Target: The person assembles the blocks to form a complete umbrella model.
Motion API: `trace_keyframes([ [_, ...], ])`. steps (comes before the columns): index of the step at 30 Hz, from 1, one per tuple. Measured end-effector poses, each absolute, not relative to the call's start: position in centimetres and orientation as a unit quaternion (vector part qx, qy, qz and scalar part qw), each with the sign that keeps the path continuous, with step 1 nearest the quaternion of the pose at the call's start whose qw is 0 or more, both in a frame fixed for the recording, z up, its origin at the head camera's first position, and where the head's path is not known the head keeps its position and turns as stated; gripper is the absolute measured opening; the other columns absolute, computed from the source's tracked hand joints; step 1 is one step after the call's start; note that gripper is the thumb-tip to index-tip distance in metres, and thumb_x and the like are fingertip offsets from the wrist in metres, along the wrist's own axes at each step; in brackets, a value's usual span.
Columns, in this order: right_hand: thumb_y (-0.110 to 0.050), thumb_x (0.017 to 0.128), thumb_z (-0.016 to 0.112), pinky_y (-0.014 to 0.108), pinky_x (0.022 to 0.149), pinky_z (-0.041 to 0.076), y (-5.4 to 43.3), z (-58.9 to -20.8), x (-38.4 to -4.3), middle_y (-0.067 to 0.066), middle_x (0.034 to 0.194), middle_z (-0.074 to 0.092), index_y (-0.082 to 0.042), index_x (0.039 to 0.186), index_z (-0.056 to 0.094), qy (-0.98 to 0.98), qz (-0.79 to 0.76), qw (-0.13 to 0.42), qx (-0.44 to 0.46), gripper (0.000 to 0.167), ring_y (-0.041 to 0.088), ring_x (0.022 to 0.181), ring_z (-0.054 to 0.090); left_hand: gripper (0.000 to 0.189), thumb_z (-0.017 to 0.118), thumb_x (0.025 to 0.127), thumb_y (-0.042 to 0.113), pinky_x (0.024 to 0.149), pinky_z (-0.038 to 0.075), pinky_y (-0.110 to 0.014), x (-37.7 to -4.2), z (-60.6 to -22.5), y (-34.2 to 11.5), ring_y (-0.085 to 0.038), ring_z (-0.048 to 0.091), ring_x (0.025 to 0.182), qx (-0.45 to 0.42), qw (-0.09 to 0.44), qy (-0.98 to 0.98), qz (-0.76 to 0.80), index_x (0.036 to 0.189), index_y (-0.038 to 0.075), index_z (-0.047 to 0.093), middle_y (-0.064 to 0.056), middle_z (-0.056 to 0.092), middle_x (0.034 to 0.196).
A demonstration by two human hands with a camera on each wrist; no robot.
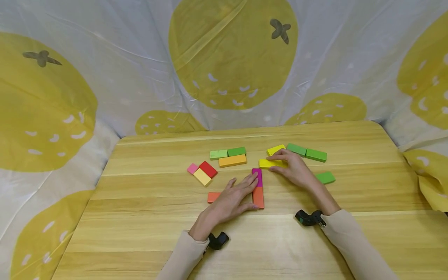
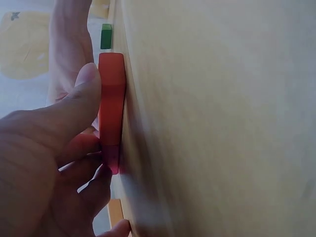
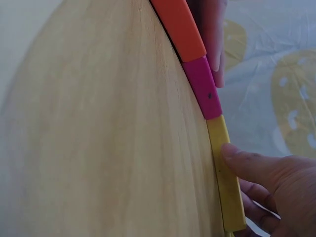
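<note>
A magenta block [image 1: 256,171] and an orange-red block [image 1: 258,197] lie end to end in a line on the wooden table. My left hand [image 1: 229,200] is spread beside them, fingertips touching the magenta block and thumb against the orange-red one. At the far end of the magenta block lies a yellow block [image 1: 265,163], set crosswise. My right hand [image 1: 293,168] pinches this yellow block [image 3: 227,182] between thumb and fingers. Just behind it is a second yellow block [image 1: 275,149]. Another orange-red block [image 1: 212,197] is partly hidden under my left hand.
Behind my left hand, a light green block [image 1: 218,154] and a green block [image 1: 237,151] border an orange block [image 1: 232,160]. Pink, red [image 1: 208,169] and pale yellow blocks cluster at left. More green blocks [image 1: 316,155] lie beyond my right hand. A patterned curtain [image 1: 140,77] surrounds the table.
</note>
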State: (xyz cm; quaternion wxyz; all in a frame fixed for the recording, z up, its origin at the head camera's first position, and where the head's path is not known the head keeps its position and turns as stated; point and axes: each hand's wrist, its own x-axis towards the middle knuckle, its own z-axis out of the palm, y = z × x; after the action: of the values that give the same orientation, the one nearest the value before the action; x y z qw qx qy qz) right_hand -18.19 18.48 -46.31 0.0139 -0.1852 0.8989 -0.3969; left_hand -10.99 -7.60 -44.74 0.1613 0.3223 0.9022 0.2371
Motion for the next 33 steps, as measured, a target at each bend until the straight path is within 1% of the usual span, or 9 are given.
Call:
trace_keyframes([
  [11, -0.012, 0.094, 0.077, 0.056, 0.106, 0.050, 18.27, -46.33, -18.12, 0.018, 0.123, 0.069, -0.005, 0.124, 0.075, 0.895, -0.397, 0.023, -0.202, 0.031, 0.037, 0.119, 0.062, 0.081, 0.062, 0.100, 0.047, 0.129, 0.014, -0.062, -10.68, -44.60, -6.66, -0.014, 0.014, 0.162, 0.323, 0.154, 0.908, 0.216, 0.164, 0.013, 0.026, 0.002, 0.015, 0.174],
  [21, -0.011, 0.095, 0.075, 0.055, 0.104, 0.052, 18.18, -46.45, -18.19, 0.017, 0.121, 0.069, -0.005, 0.124, 0.074, 0.896, -0.389, 0.019, -0.215, 0.031, 0.036, 0.117, 0.062, 0.080, 0.063, 0.101, 0.044, 0.128, 0.015, -0.064, -10.63, -44.75, -6.88, -0.018, 0.017, 0.162, 0.334, 0.145, 0.905, 0.221, 0.164, 0.010, 0.027, -0.002, 0.017, 0.174],
  [24, -0.010, 0.095, 0.075, 0.055, 0.104, 0.051, 18.19, -46.40, -18.23, 0.017, 0.121, 0.068, -0.005, 0.125, 0.074, 0.896, -0.386, 0.020, -0.218, 0.031, 0.035, 0.116, 0.062, 0.080, 0.062, 0.102, 0.044, 0.129, 0.012, -0.064, -10.70, -44.77, -6.95, -0.018, 0.015, 0.163, 0.334, 0.150, 0.903, 0.225, 0.165, 0.011, 0.025, -0.001, 0.015, 0.174],
  [29, -0.011, 0.096, 0.074, 0.055, 0.105, 0.050, 18.26, -46.42, -18.23, 0.017, 0.121, 0.067, -0.005, 0.126, 0.073, 0.899, -0.380, 0.023, -0.217, 0.031, 0.035, 0.116, 0.061, 0.080, 0.063, 0.101, 0.044, 0.129, 0.013, -0.064, -10.73, -44.71, -6.93, -0.018, 0.016, 0.162, 0.333, 0.148, 0.904, 0.225, 0.164, 0.011, 0.027, -0.002, 0.016, 0.174],
  [33, -0.013, 0.096, 0.074, 0.057, 0.106, 0.049, 18.25, -46.49, -18.04, 0.018, 0.124, 0.067, -0.006, 0.127, 0.073, 0.901, -0.375, 0.021, -0.217, 0.032, 0.037, 0.119, 0.060, 0.080, 0.061, 0.102, 0.045, 0.129, 0.012, -0.063, -10.70, -44.69, -7.07, -0.017, 0.014, 0.162, 0.336, 0.153, 0.899, 0.235, 0.165, 0.011, 0.024, -0.001, 0.012, 0.175],
])
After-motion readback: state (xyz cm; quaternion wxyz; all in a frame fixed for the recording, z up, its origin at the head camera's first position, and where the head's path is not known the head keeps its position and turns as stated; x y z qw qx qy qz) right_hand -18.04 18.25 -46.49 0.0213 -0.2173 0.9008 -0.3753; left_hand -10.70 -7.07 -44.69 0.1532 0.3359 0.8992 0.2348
